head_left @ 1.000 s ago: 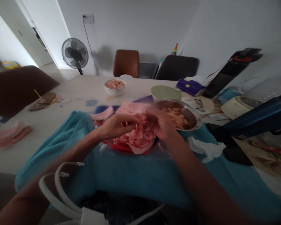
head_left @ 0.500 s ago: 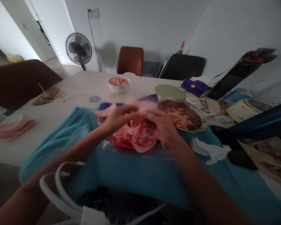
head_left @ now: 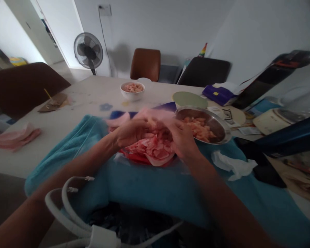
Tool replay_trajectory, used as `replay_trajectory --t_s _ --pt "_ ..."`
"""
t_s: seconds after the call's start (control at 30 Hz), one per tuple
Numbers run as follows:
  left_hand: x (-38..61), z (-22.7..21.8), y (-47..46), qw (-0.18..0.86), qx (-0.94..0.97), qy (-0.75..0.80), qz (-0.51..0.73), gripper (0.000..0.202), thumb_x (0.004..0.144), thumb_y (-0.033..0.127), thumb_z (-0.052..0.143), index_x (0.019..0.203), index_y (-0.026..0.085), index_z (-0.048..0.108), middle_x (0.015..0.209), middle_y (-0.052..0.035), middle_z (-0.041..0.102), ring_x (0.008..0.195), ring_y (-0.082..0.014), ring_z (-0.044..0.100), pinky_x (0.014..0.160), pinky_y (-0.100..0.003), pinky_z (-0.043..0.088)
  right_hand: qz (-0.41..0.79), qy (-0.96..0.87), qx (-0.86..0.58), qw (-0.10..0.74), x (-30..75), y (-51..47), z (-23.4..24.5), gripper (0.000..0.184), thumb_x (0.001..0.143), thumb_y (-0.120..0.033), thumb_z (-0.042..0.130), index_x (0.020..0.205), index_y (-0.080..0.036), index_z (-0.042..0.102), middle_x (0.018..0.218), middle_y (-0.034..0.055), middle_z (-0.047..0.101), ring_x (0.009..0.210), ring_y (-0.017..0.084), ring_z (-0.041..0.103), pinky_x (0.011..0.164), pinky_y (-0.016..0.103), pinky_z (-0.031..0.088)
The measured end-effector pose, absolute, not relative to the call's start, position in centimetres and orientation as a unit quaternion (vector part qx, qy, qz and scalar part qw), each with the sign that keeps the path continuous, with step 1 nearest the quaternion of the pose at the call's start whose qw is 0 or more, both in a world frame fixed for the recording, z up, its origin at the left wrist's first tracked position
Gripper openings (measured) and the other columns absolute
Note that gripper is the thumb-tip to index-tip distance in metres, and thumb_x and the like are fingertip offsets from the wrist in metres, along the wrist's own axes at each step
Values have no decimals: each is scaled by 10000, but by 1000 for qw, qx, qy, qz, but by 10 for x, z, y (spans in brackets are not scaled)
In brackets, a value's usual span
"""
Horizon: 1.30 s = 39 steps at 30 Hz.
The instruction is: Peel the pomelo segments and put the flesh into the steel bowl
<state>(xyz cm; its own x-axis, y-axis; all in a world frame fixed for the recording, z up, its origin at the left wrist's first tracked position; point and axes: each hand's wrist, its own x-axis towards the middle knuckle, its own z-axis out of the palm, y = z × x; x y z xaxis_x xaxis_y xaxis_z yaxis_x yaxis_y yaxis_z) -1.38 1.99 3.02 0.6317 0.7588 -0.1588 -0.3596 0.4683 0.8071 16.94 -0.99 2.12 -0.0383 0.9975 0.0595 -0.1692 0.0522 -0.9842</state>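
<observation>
My left hand (head_left: 134,131) and my right hand (head_left: 183,138) meet above a pile of thin, crumpled pink scraps (head_left: 151,151), which look like fruit membrane or peel. Both hands have bent fingers closed on a small pink piece (head_left: 156,126), partly hidden and smeared by motion. Its kind is hard to make out. Under the pile shows a red wrapper or tray (head_left: 136,157). Just right of my right hand, a metal bowl (head_left: 226,132) holds salmon-pink chunks (head_left: 198,129). Larger pale pink sheets (head_left: 119,120) lie behind and left of the pile.
A teal towel (head_left: 144,186) covers the table's near edge. Farther back stands a white bowl (head_left: 131,95) of pink chunks. A green disc (head_left: 189,100), a crumpled tissue (head_left: 232,165), a dark flat object (head_left: 263,168) and a blue cylinder (head_left: 291,137) lie rightward. A white cable (head_left: 67,206) hangs in front.
My left hand's fingers have turned and curled in closer to the pink piece. My right hand stays nearly in place. The whole view has shifted slightly.
</observation>
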Motion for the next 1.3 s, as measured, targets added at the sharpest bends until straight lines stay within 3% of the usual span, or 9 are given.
replay_trajectory --t_s 0.13,0.3,0.5,0.7,0.87,1.0,1.17,1.3 --pt "-13 26 22 833 371 236 335 107 884 19 618 861 102 681 798 -39 719 765 -122 745 705 -180 616 491 -498 -446 559 170 -10 22 195 773 -418 772 768 -226 731 625 -31 649 557 122 579 552 269 495" --pt "-11 24 18 797 418 240 364 42 860 112 742 866 114 700 870 -63 752 770 -119 734 703 -196 596 468 -524 -444 556 169 -15 28 130 779 -351 765 756 -225 743 582 -40 625 527 109 551 537 260 470" --pt "-8 22 15 722 465 292 422 134 793 185 820 828 124 705 804 -33 714 722 -115 697 698 -243 580 347 -604 -476 537 170 -15 28 53 782 -289 749 783 -236 751 728 -7 718 671 158 635 670 312 536" --pt "-2 25 8 675 496 302 455 193 753 239 845 781 136 685 798 -17 689 728 -111 678 721 -258 587 201 -673 -477 529 172 -17 24 134 855 -252 631 734 -252 686 764 22 734 709 190 654 711 351 541" --pt "1 24 6 662 511 295 462 239 720 283 866 762 138 680 774 -4 669 727 -104 659 708 -247 594 86 -708 -462 527 171 -16 16 136 825 -210 579 698 -257 595 740 37 701 706 198 645 707 359 528" --pt "1 24 5 663 521 295 450 190 730 254 833 753 145 679 778 -6 675 720 -106 655 686 -248 597 130 -695 -481 518 170 -17 17 116 730 -188 610 671 -259 540 670 4 656 648 175 607 638 326 486" --pt "-2 26 5 699 504 273 427 118 735 206 795 745 154 689 812 -15 701 712 -104 667 667 -233 580 302 -642 -489 508 169 -23 28 136 800 -248 580 670 -255 540 571 -25 584 532 142 553 548 300 440" --pt "-3 26 8 720 483 267 421 121 705 185 794 705 156 676 783 -13 696 698 -101 652 655 -227 564 243 -661 -487 516 172 -20 29 121 760 -243 612 660 -256 546 617 -16 608 567 148 555 587 314 448"
